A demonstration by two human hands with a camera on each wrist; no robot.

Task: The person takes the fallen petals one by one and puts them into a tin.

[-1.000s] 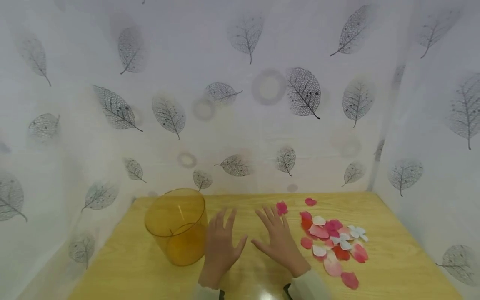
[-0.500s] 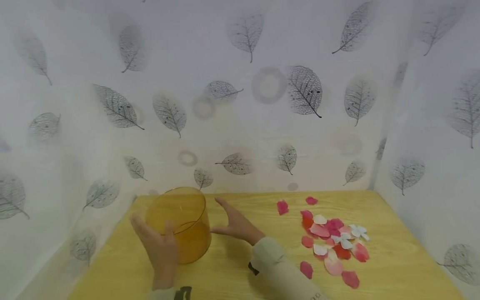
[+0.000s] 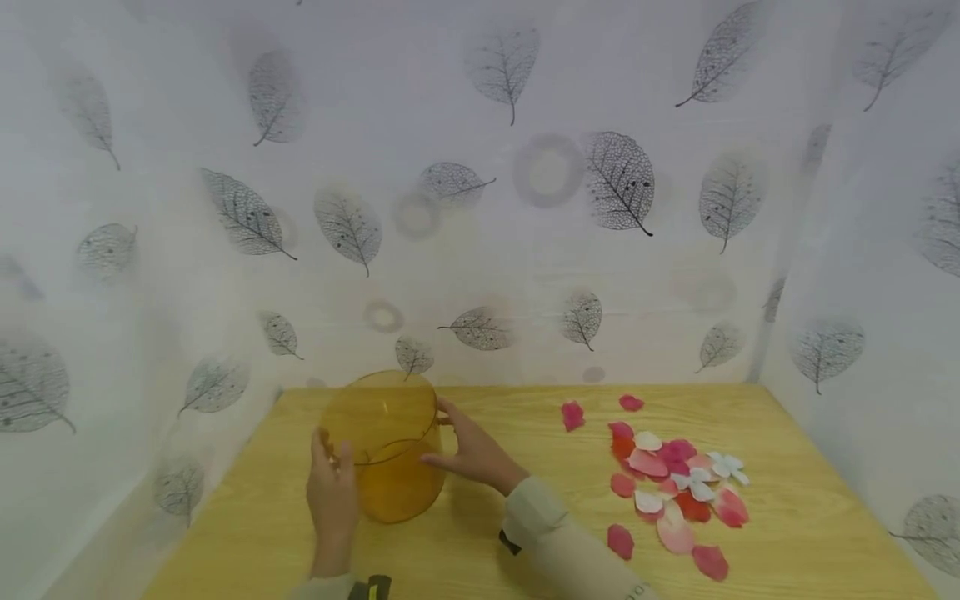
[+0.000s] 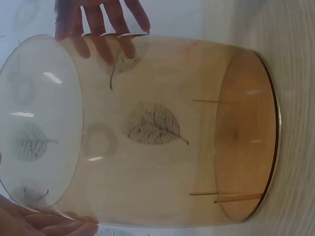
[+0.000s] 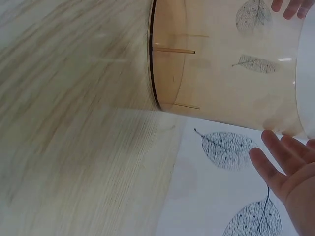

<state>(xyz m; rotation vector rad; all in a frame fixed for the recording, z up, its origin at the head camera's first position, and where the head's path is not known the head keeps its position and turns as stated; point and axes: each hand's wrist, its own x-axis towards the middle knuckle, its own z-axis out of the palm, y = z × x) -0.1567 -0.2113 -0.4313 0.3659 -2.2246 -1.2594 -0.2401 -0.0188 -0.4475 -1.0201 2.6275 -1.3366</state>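
Observation:
A clear orange cylindrical bin (image 3: 401,492) stands on the table, in the left half of the head view. My left hand (image 3: 332,504) touches its left side near the rim, thumb toward me. On the opposite side my right hand (image 3: 480,454) rests against the wall, its thumb in front and its fingers behind. In the left wrist view the right hand's fingers (image 4: 115,17) look straight, fingertips showing through the wall. The right wrist view shows my right hand (image 5: 295,182) with its fingertips at the wall close to the rim. Thin sticks (image 5: 174,50) show near the bin's base.
Several pink, red and white petals (image 3: 675,533) lie scattered on the right of the wooden table (image 3: 540,533). White curtain panels (image 3: 525,250) printed with leaves enclose the back and both sides.
Both hands have moved left from the table's middle to the bin's two sides. The bin has shifted slightly right. One pink petal now lies apart, nearer the front.

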